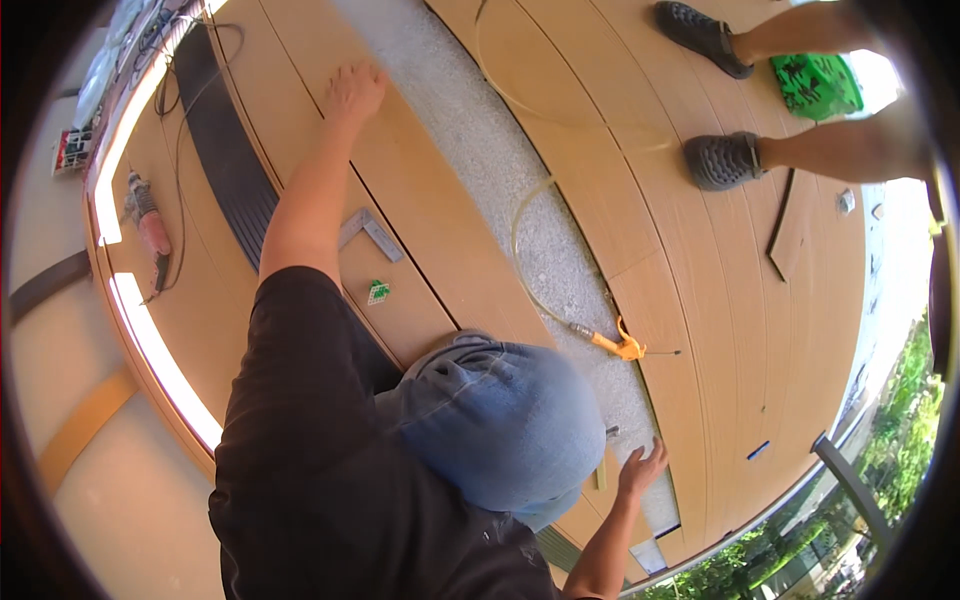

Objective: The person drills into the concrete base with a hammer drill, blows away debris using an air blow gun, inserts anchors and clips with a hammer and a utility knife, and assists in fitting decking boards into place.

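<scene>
My left hand (355,92) lies with fingers spread on a tan decking board (440,220), at the far left of a concrete strip (470,140). My right hand (642,470) is at the near end of that strip, fingers apart and slightly curled, with nothing visible in them. My bent knee in blue jeans (510,420) is between my arms. An orange air blow gun (622,345) with a thin nozzle lies across the strip's right edge, its clear hose (516,245) running away from me. A metal try square (372,236) and a small green-and-white packet (377,292) rest on the left boards.
A red corded power tool (150,225) lies at the left beside a dark ribbed board (225,140). Another person's legs in dark clogs (722,162) stand at the far right, near a green patterned container (815,85). A loose board offcut (793,225) and a blue object (758,450) lie on the right.
</scene>
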